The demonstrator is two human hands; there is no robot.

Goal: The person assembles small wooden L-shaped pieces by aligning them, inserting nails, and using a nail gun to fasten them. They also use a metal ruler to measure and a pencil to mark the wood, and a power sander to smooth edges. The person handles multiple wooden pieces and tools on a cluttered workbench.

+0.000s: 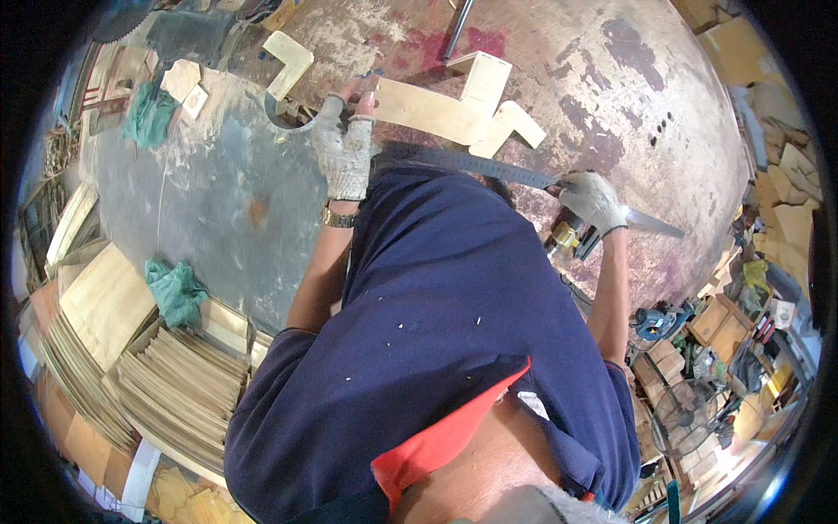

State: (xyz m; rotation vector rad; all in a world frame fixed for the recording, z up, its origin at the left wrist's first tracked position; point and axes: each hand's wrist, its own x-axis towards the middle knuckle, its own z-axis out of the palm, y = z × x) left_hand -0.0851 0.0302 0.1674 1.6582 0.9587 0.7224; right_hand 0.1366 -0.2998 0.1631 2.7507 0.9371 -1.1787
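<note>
My left hand (344, 144), in a grey knitted glove with bare fingertips, has its thumb and fingers at the left end of a pale L-shaped wooden piece (428, 111). My right hand (594, 202), gloved too, is closed around a long steel ruler (511, 170), which slants across the table in front of my body. Part of the ruler's left end looks dark and lies close to my shirt. A smaller angled wooden piece (506, 128) touches the near right side of the L-shaped one. Another bent wooden piece (289, 65) lies beyond my left hand.
A dark rod (457, 31) lies on the worn table (672, 157) at the far side. Green cloths (149, 116) are on the left. Stacked thin boards (179, 393) stand at the lower left. At the lower right are a fan (685, 406), a blue power tool (653, 324) and mixed clutter.
</note>
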